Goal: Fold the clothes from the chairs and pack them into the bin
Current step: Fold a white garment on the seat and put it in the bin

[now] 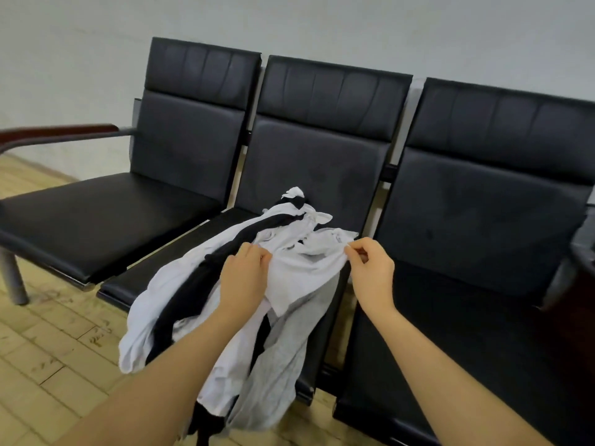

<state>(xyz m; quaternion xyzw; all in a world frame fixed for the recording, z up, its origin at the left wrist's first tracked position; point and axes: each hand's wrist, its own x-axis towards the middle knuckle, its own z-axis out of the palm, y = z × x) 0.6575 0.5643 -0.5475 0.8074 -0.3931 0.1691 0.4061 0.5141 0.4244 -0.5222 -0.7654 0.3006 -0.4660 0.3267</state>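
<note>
From my feed, far left is a wood-topped armrest [61,129] above the plank floor [48,349], then the first black chair [122,217], its seat bare. On the middle chair [315,162] lies the pile of clothes [231,284], white, grey and black pieces tangled together, spilling off the seat's front edge toward the floor. My left hand [244,278] rests on top of the pile, its grip narrow, fingers curled and pinching the edge of a white garment [309,265]. My right hand [370,272] pinches the same garment's other edge between thumb and fingertips, just beside the gap to the right chair [483,226]. I see no bin in this view.
</note>
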